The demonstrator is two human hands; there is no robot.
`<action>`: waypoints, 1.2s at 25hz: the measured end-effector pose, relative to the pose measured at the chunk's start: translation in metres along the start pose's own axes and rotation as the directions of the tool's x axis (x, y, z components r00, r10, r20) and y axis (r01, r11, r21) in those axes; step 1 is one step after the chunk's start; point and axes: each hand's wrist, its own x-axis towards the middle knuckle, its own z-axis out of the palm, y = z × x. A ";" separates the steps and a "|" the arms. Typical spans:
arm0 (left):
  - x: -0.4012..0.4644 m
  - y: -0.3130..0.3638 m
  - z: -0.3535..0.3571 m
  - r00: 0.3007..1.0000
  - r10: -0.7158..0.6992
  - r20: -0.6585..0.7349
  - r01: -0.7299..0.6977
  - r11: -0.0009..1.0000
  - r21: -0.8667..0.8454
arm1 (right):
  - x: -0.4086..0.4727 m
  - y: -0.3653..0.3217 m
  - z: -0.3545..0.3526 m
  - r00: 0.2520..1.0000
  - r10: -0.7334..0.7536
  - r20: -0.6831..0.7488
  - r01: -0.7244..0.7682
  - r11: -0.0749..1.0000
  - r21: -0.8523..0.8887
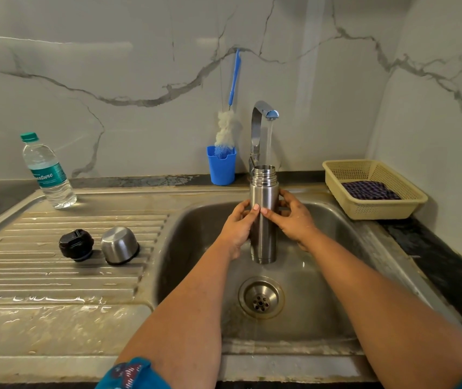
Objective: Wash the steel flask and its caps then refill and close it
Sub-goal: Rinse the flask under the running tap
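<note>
Both hands hold the steel flask (263, 220) upright over the sink (196, 248), its open mouth under the water running from the tap (262, 113). The left hand (238, 223) wraps its fingers round the flask's left side; the right hand (294, 217) grips the right side. On the draining board the black inner cap (76, 245) and the steel cup cap (119, 245) lie side by side, near each other.

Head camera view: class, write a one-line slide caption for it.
Both hands hold the uncapped steel flask upright under the running tap; its two caps wait on the drainboard.
</note>
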 end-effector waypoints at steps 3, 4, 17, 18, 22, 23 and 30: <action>0.000 0.000 0.000 1.000 -0.002 -0.003 0.002 1.000 0.013 | -0.001 -0.001 0.000 1.000 -0.001 0.005 0.001 1.000 0.001; 0.000 0.001 0.000 1.000 -0.003 -0.007 0.003 1.000 0.012 | -0.001 -0.001 0.000 1.000 0.000 0.006 0.000 1.000 0.003; -0.015 0.011 -0.001 1.000 -0.024 -0.002 0.024 0.999 -0.033 | -0.006 -0.011 0.007 0.999 0.025 0.039 -0.023 0.999 -0.041; -0.015 0.013 -0.001 0.999 -0.032 0.010 0.033 0.999 -0.032 | -0.009 -0.011 0.006 0.999 0.026 0.020 -0.025 0.997 -0.068; -0.019 0.020 0.003 0.998 -0.058 -0.015 0.058 0.998 -0.006 | -0.011 -0.039 -0.023 0.992 -0.055 -0.114 0.036 0.985 -0.168; -0.019 0.018 0.002 0.997 -0.055 -0.048 0.056 0.998 0.026 | -0.008 -0.049 -0.034 0.972 -0.082 -0.218 0.055 0.990 -0.127; -0.029 0.011 -0.008 0.990 -0.050 -0.129 0.072 0.982 0.176 | -0.025 -0.023 -0.028 0.979 0.125 -0.160 -0.154 0.971 -0.184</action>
